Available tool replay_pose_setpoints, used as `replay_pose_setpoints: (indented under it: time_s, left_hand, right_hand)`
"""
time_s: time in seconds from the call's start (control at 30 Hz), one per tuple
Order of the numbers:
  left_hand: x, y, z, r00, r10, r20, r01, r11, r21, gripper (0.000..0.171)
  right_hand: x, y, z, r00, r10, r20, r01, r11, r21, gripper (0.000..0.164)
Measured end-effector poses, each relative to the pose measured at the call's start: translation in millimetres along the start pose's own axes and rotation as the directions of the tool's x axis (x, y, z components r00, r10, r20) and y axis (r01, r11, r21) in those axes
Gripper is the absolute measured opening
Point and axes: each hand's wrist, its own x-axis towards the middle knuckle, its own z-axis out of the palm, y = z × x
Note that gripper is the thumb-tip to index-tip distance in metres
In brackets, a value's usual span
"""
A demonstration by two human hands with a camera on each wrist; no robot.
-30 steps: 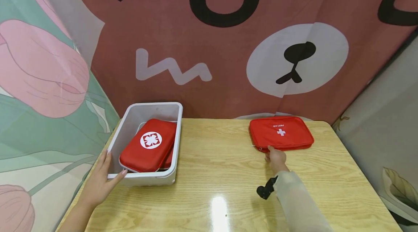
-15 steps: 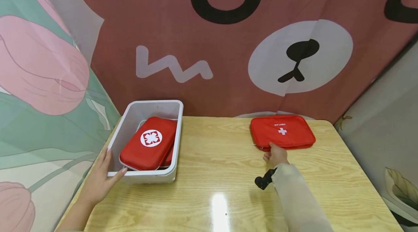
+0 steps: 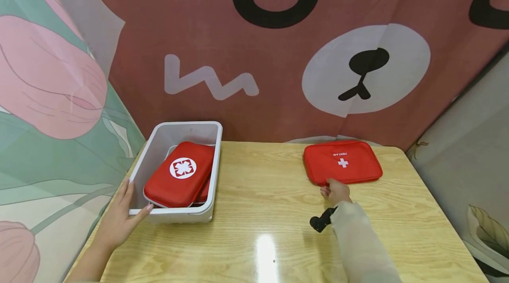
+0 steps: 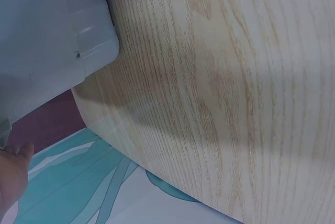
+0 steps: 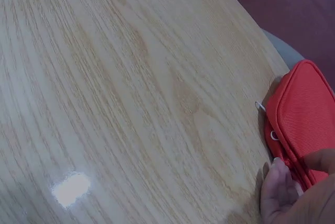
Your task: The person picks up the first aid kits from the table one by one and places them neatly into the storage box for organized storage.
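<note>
A red first-aid pouch [image 3: 336, 159] with a white cross lies at the back right of the table. My right hand [image 3: 337, 192] pinches its near edge, thumb over the top and fingers curled beneath, as the right wrist view shows. On the left stands a light grey plastic bin [image 3: 175, 216]. My left hand [image 3: 117, 221] rests on the bin's near left corner, fingers extended along the left rim and thumb spread onto the front rim. Inside the bin a red hard-shell first-aid case [image 3: 179, 185] with a round white emblem lies tilted, partly covering another red case [image 3: 203, 193].
The wooden table [image 3: 254, 199] reaches back to a brown curtain [image 3: 274, 70] with a bear face. A flower-print cloth [image 3: 55, 79] borders its left side, and a pale cloth [image 3: 469, 141] its right. A black strap-on device [image 3: 321, 220] sits at the right wrist.
Both hands keep their places on the bin and the pouch. The head view has shifted slightly.
</note>
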Motion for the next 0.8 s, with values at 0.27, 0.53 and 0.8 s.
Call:
replay_pose_setpoints:
  time_s: [0.27, 0.53, 0.8]
  left_hand:
    - [-1.0, 0.1, -0.1, 1.0, -0.005, 0.001, 0.005, 1.0, 0.01, 0.078]
    - [-1.0, 1.5, -1.6, 1.0, -0.003, -0.005, 0.003, 1.0, 0.012, 0.078]
    - [-0.8, 3.6, -1.5, 1.0, -0.01, 0.004, 0.01, 1.0, 0.016, 0.078]
  right_hand:
    - [32, 11, 0, 0.996, -0.064, -0.055, 0.062, 0.997, -0.035, 0.043]
    - [32, 15, -1, 0.996, -0.094, -0.012, 0.094, 0.98, 0.177, 0.043]
    - [-27, -2, -5, 0.997, -0.047, 0.056, 0.028, 0.951, 0.307, 0.059]
